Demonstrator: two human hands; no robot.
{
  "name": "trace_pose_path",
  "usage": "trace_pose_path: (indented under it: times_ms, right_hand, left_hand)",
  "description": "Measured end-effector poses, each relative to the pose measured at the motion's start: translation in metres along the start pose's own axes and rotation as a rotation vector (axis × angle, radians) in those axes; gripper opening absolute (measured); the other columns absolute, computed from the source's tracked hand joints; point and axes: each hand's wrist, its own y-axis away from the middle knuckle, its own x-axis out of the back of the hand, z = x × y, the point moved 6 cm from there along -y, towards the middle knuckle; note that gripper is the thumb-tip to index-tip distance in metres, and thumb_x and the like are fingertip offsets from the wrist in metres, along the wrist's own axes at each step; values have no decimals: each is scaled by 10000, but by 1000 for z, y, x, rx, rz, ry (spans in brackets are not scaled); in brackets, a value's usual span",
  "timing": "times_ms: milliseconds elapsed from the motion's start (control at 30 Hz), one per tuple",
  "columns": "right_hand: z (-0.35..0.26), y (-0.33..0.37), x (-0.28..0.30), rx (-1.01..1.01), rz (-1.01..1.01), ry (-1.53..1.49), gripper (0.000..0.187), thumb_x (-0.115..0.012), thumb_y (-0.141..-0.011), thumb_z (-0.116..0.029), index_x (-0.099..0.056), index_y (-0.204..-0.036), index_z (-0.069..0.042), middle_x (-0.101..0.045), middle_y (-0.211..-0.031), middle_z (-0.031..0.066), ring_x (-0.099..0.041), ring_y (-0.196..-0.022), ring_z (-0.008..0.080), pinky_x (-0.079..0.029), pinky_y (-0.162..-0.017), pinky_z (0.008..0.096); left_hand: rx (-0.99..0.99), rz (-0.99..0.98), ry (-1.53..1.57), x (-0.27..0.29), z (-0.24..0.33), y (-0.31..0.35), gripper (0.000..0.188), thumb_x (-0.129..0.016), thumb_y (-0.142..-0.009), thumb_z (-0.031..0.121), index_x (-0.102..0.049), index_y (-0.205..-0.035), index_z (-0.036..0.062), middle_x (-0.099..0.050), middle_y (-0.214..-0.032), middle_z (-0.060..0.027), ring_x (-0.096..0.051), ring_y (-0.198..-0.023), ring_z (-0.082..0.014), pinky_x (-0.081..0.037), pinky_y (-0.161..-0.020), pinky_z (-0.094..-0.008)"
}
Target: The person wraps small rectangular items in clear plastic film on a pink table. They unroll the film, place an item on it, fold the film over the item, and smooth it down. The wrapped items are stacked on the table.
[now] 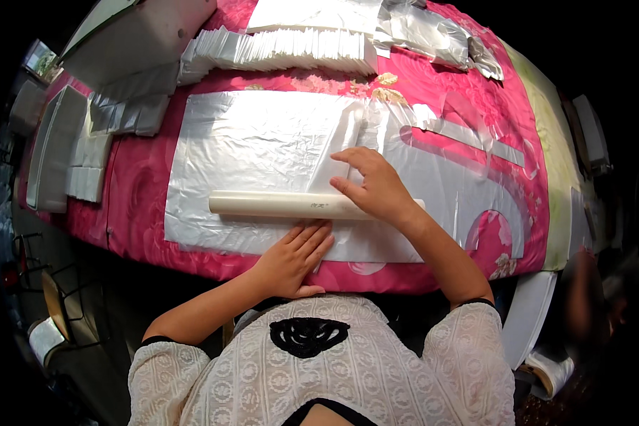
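Observation:
A stack of thin silvery-white plastic bags (241, 135) lies flat in front of me, their clear, cut-out handle ends toward the right. Across it rests a cream-white tube (277, 204), roughly parallel to the table's near edge. My left hand (295, 259) presses flat on the plastic just below the tube, fingers stretched out. Over the tube's right half reaches my right hand (373, 183), its thumb and fingers apart beside a folded-up flap (337, 145) of the plastic. Whether its fingertips touch that flap I cannot tell.
A pink flowered cloth (138, 170) covers the table. At the back stands a long row of folded white packets (284, 51), with crumpled silvery plastic (433, 35) to its right. White bins (138, 42) and stacked white bundles (89, 156) are at left. A stool (50, 334) stands on the floor.

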Motion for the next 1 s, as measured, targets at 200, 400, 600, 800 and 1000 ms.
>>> trace_pose_path:
  times_ms: [200, 400, 600, 800, 1000]
  right_hand:
    - [-8, 51, -17, 45, -8, 219, 455, -653, -757, -139, -551, -1197, -83, -582, -1053, 90, -537, -953, 277, -417, -838, 383]
    - [94, 32, 53, -241, 321, 558, 440, -651, -770, -170, -564, -1196, -101, -594, -1018, 68, -541, -931, 260, -427, -831, 372]
    - [56, 50, 50, -127, 225, 247, 455, -659, -750, -141, -564, -1191, -78, -598, -1052, 89, -547, -933, 276, -430, -827, 373]
    - [-9, 63, -11, 178, -5, 211, 478, -676, -708, -89, -561, -1171, -99, -589, -1101, 73, -545, -1003, 261, -398, -884, 385]
    - [29, -13, -8, 181, 205, 279, 380, -647, -739, -120, -607, -1117, -94, -612, -1047, 58, -544, -970, 244, -374, -903, 379]
  left_hand:
    - [61, -3, -18, -11, 11, 4, 870, -448, -788, 625, -348, -1323, -53, -274, -1414, -251, -224, -1343, -365, -138, -1102, -461]
    - [74, -34, -32, -9, 12, 1, 863, -446, -796, 622, -329, -1344, -35, -256, -1430, -239, -202, -1353, -360, -139, -1101, -453]
    - [117, -33, -29, -15, 19, 3, 817, -441, -819, 582, -322, -1350, -28, -237, -1437, -240, -186, -1358, -362, -144, -1098, -461]
    - [186, 26, -45, -28, 29, 3, 776, -451, -830, 532, -316, -1354, -25, -239, -1438, -233, -188, -1355, -361, -147, -1091, -472]
    - [193, 21, -94, -27, 32, 1, 733, -460, -843, 491, -330, -1347, -25, -250, -1435, -224, -201, -1354, -350, -169, -1089, -461]
